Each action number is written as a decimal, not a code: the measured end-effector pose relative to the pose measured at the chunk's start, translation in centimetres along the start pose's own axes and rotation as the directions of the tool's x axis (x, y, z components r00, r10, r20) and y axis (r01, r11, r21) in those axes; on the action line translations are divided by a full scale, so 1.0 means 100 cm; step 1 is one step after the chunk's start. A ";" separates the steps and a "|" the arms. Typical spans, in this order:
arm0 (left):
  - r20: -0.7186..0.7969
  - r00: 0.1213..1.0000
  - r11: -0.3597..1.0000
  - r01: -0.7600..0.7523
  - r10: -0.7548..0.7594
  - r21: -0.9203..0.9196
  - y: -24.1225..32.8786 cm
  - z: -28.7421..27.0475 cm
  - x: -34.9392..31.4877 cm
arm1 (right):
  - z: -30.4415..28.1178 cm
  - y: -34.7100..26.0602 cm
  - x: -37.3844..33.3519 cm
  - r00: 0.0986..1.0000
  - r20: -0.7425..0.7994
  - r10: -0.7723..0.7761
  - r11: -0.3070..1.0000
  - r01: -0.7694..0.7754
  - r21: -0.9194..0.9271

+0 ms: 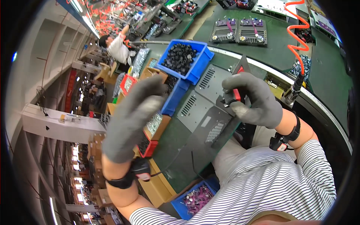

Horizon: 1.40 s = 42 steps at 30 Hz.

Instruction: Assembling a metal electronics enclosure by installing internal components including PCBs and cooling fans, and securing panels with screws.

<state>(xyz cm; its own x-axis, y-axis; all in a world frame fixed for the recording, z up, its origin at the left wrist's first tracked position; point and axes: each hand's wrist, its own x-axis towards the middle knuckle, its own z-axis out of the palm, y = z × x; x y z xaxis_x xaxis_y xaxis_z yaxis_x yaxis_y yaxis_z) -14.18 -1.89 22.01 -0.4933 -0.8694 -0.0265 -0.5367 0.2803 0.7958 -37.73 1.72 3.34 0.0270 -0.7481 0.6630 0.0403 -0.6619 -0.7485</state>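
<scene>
My left hand (131, 116), in a grey glove and blurred, hovers above the parts bins at the left edge of the bench. Its fingers and thumb look apart, with nothing visible between them. My right hand (258, 99), also gloved in grey, is closed on a small black part with a red face (235, 95), which looks like a rocker switch. Beneath and behind that hand are dark slotted metal panels (197, 108) lying on the green bench. A panel edge with a red piece (241, 69) rises just behind my right fingers.
Blue bins (205, 62) hold black parts; red trays (150, 149) and cardboard boxes stand alongside. A blue bin of purple pieces (195, 200) sits below the bench. An orange coiled hose (300, 48) hangs at right with a driver (293, 90). Two assembled plates (240, 33) lie beyond a rail. Another person (118, 48) works at far left.
</scene>
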 end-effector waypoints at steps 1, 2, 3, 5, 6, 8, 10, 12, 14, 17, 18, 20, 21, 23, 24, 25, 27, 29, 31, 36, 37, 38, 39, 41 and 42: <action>-0.043 0.999 0.998 0.003 -0.001 0.057 -0.001 -0.014 -0.005 | 0.002 0.002 -0.007 0.994 0.047 0.103 0.986 -0.108 0.126; -0.116 0.992 0.994 -0.031 0.044 0.108 -0.003 -0.025 -0.013 | 0.005 0.004 -0.014 0.975 0.105 0.196 0.946 -0.217 0.242; -0.185 0.982 0.996 -0.030 0.045 0.082 -0.006 -0.036 -0.020 | 0.008 0.006 -0.021 0.946 0.174 0.274 0.880 -0.320 0.351; -0.267 0.963 0.999 0.028 -0.021 0.021 -0.015 -0.054 -0.031 | 0.015 0.014 -0.029 0.879 0.288 0.380 0.794 -0.470 0.386; -0.262 0.965 0.998 0.033 -0.019 0.048 -0.023 -0.059 -0.037 | 0.019 0.016 -0.034 0.825 0.335 0.455 0.717 -0.563 0.412; -0.187 0.965 0.966 0.214 -0.185 0.146 -0.037 -0.068 -0.052 | 0.027 0.022 -0.039 0.752 0.405 0.520 0.592 -0.659 0.464; -0.164 0.967 0.931 0.237 -0.197 0.279 -0.051 -0.083 -0.062 | 0.038 0.028 -0.041 0.802 0.365 0.473 0.601 -0.596 0.532; -0.367 0.916 0.934 0.260 -0.160 0.243 -0.057 -0.110 -0.074 | 0.045 0.030 -0.041 0.814 0.344 0.468 0.583 -0.577 0.572; -0.504 0.857 0.973 0.197 -0.109 0.124 -0.051 -0.145 -0.090 | 0.050 0.031 -0.041 0.800 0.342 0.493 0.545 -0.590 0.596; -0.762 0.631 0.973 0.232 -0.149 0.002 -0.046 -0.169 -0.103 | 0.056 0.030 -0.039 0.774 0.313 0.550 0.532 -0.614 0.583; -0.743 0.655 0.964 0.260 -0.134 0.055 -0.047 -0.164 -0.105 | 0.057 0.029 -0.038 0.747 0.291 0.598 0.529 -0.640 0.557; -0.615 0.781 0.901 0.340 -0.111 0.269 -0.063 -0.128 -0.102 | 0.059 0.030 -0.035 0.692 0.235 0.682 0.523 -0.687 0.504; -0.477 0.877 0.869 0.278 -0.055 0.411 -0.072 -0.099 -0.099 | 0.060 0.030 -0.034 0.699 0.238 0.674 0.518 -0.677 0.523; -0.202 0.973 0.881 0.190 -0.110 0.433 -0.084 -0.049 -0.085 | 0.061 0.030 -0.032 0.713 0.242 0.658 0.504 -0.656 0.562; -0.122 0.992 0.850 0.092 -0.033 0.518 -0.087 -0.023 -0.079 | 0.063 0.031 -0.032 0.709 0.237 0.665 0.508 -0.661 0.553; -0.025 0.999 0.822 -0.022 0.044 0.569 -0.088 -0.003 -0.071 | 0.064 0.031 -0.031 0.707 0.232 0.669 0.511 -0.663 0.547; 0.069 0.994 0.749 -0.110 0.086 0.654 -0.091 0.029 -0.050 | 0.065 0.031 -0.031 0.717 0.211 0.664 0.533 -0.652 0.538; 0.182 0.980 0.672 -0.192 0.087 0.715 -0.091 0.045 -0.032 | 0.066 0.030 -0.032 0.744 0.196 0.638 0.565 -0.626 0.537; 0.212 0.976 0.622 -0.201 0.057 0.757 -0.093 0.057 -0.020 | 0.064 0.029 -0.033 0.734 0.180 0.655 0.582 -0.642 0.499; 0.245 0.954 0.539 -0.299 0.171 0.788 -0.103 0.065 -0.011 | 0.064 0.031 -0.036 0.815 0.141 0.561 0.712 -0.563 0.421; 0.249 0.953 0.540 -0.304 0.175 0.785 -0.105 0.064 -0.011 | 0.065 0.032 -0.035 0.845 0.129 0.519 0.759 -0.525 0.386; 0.254 0.951 0.542 -0.309 0.177 0.781 -0.107 0.063 -0.012 | 0.065 0.034 -0.033 0.845 0.144 0.516 0.771 -0.531 0.351; 0.246 0.948 0.559 -0.318 0.203 0.765 -0.109 0.063 -0.011 | 0.065 0.035 -0.031 0.844 0.161 0.512 0.784 -0.535 0.315; 0.221 0.942 0.592 -0.331 0.252 0.735 -0.112 0.062 -0.011 | 0.063 0.033 -0.026 0.845 0.172 0.506 0.806 -0.534 0.255; 0.210 0.943 0.584 -0.324 0.257 0.744 -0.114 0.063 -0.011 | 0.062 0.030 -0.023 0.849 0.165 0.502 0.818 -0.528 0.230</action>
<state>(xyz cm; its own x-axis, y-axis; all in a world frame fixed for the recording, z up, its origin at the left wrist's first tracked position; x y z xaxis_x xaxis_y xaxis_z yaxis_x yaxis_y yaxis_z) -11.84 -1.52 9.16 -0.7468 -0.6630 0.0526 -0.6628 0.7484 0.0238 -31.51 1.75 -0.38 0.2076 -0.9596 0.1897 0.2488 -0.1358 -0.9590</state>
